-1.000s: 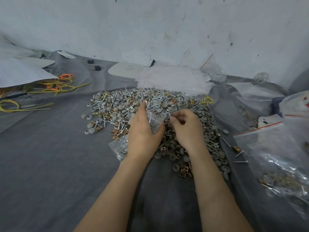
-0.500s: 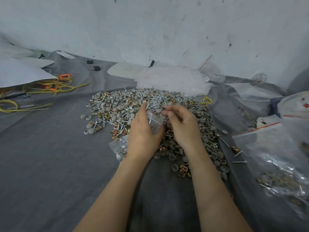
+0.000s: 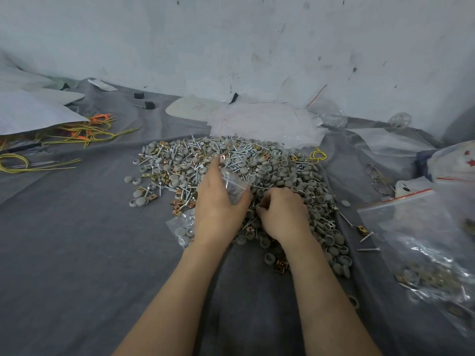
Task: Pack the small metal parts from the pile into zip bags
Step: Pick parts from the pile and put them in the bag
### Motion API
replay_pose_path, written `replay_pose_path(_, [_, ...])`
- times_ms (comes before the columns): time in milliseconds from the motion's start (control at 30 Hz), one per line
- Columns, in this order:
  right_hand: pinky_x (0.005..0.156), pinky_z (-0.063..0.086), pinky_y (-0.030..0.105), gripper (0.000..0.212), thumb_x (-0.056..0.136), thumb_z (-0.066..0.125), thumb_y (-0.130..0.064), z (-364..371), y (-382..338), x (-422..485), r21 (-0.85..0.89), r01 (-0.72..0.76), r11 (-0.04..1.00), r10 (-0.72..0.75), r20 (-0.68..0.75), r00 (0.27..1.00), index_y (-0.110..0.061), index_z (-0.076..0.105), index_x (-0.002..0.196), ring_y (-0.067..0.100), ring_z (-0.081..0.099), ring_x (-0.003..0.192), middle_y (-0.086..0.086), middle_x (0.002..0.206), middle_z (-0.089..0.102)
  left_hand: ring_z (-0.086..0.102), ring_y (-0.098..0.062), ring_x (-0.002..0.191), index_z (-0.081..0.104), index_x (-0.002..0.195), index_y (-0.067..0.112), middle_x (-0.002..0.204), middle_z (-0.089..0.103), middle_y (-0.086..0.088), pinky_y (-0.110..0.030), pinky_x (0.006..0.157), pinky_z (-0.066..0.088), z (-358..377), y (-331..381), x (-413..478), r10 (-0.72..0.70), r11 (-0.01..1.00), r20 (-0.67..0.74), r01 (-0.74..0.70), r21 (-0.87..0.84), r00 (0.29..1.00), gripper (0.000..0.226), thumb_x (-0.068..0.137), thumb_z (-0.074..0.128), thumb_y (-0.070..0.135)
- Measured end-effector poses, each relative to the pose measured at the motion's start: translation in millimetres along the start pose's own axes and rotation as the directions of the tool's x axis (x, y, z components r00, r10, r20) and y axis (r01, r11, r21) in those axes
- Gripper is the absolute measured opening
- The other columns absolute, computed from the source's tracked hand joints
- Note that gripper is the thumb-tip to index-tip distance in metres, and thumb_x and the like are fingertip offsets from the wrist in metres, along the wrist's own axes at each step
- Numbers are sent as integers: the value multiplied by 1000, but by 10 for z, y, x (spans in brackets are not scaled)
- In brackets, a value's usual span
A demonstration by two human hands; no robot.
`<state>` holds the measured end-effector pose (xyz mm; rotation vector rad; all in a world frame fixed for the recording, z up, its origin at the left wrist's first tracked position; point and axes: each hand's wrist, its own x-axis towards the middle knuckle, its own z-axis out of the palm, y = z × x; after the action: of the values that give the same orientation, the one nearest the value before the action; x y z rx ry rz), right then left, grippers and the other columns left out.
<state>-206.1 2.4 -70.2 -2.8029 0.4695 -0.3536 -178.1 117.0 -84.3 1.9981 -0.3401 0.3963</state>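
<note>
Clear zip bag point(image 3: 234, 188) in left hand point(image 3: 218, 210); right hand point(image 3: 284, 217) pinches pile point(image 3: 280, 169).

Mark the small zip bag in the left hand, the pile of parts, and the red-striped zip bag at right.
small zip bag point(image 3: 233, 185): head view, crumpled clear upper part.
pile of parts point(image 3: 257, 163): head view, screws and caps near its middle.
red-striped zip bag point(image 3: 421, 227): head view, clear wall below the strip.

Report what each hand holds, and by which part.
The left hand grips the small zip bag near its mouth. The right hand curls into the pile; whether it holds a part cannot be told.
</note>
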Motion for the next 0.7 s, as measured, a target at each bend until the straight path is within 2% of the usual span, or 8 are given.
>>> replay_pose_path(133, [69, 41, 22, 11, 93, 57, -20, -44, 31, 48, 360, 6, 933, 73, -205, 976, -13, 61, 101, 13, 55, 83, -3, 92, 62, 39, -20, 133, 19, 150, 16, 148, 39, -2, -43, 108, 38, 5, 1, -1, 12, 999, 6, -12, 33, 1000, 85, 84, 70, 29])
replay_pose_path(200, [62, 37, 7, 7, 93, 58, -17, -74, 25, 70, 575, 48, 817, 133, -270, 954, -17, 59, 100, 2, 52, 76, -10, 87, 58, 38, -20, 134, 19, 150, 16, 148, 37, -3, -43, 108, 37, 10, -2, -7, 23, 999, 25, -24, 40, 999, 85, 83, 71, 27])
replay_pose_path(300, [65, 39, 2, 9, 91, 60, -12, -87, 9, 78, 779, 130, 613, 205, -316, 926, -18, 55, 95, -6, 55, 75, -11, 84, 61, 38, -21, 132, 19, 150, 17, 146, 39, -5, -41, 107, 38, 22, -4, -33, 52, 995, 61, -57, 83, 997, 85, 83, 71, 28])
replay_pose_path(367, [66, 40, 4, 10, 90, 61, -9, -88, -5, 75, 837, 159, 524, 221, -314, 923, -17, 54, 93, -7, 57, 73, -8, 83, 63, 41, -23, 128, 20, 150, 17, 143, 43, -7, -42, 105, 39, 30, -1, -46, 75, 991, 82, -83, 108, 994, 84, 83, 70, 29])
replay_pose_path(467, [69, 44, 8, 13, 88, 64, -8, -71, -40, 64, 855, 177, 487, 176, -295, 939, -17, 55, 87, -5, 60, 75, -4, 85, 65, 39, -25, 131, 21, 150, 14, 144, 42, -9, -42, 107, 35, 40, 5, -49, 94, 987, 107, -107, 118, 990, 83, 83, 70, 27])
replay_pose_path(567, [70, 47, 10, 16, 87, 66, -10, -52, -99, 54, 856, 156, 493, 54, -209, 976, -22, 58, 80, -1, 64, 79, -5, 84, 68, 33, -23, 136, 20, 150, 13, 150, 36, -8, -38, 111, 31, 41, 2, -51, 106, 985, 123, -121, 121, 987, 84, 83, 70, 27])
replay_pose_path(633, [78, 51, 18, 17, 88, 63, -9, -44, -120, 46, 861, 162, 482, -14, -177, 984, -24, 61, 80, 3, 66, 85, -5, 86, 70, 32, -23, 137, 20, 150, 13, 150, 35, -8, -37, 111, 30, 37, -2, -52, 111, 985, 123, -126, 116, 986, 84, 84, 69, 28])
replay_pose_path(700, [87, 51, 27, 17, 92, 58, -8, -40, -94, 40, 793, 187, 580, 10, -236, 972, -23, 65, 88, 7, 64, 92, -7, 92, 69, 35, -23, 134, 20, 150, 14, 148, 38, -8, -39, 110, 33, 34, -1, -51, 104, 987, 113, -116, 115, 988, 83, 84, 69, 28])
